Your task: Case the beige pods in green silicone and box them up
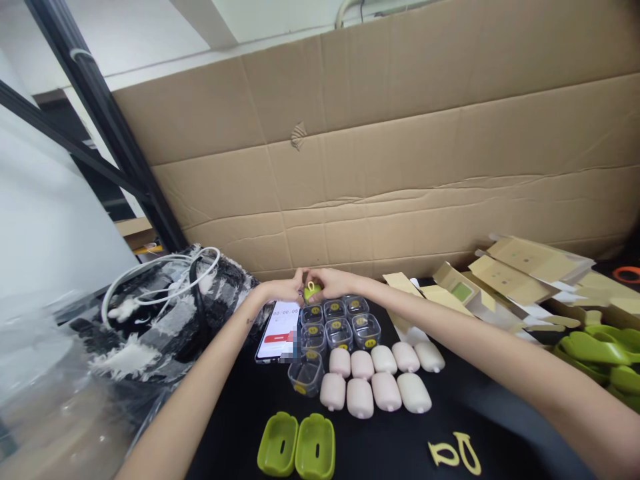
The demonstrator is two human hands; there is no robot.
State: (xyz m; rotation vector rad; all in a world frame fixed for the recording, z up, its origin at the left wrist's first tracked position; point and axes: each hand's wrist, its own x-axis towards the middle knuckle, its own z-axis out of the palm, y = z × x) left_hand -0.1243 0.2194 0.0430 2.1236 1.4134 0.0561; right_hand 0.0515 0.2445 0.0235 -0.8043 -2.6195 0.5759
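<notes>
Both hands mostly hide the small green piece between them.

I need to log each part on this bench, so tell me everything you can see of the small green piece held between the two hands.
The small green piece is lime green, smooth and plastic-looking, with a rounded body. It is held above the black table, at the far end of the rows of clear boxes. The left hand and the right hand pinch it from either side, and their fingers cover much of it, so its full shape cannot be told.
</notes>
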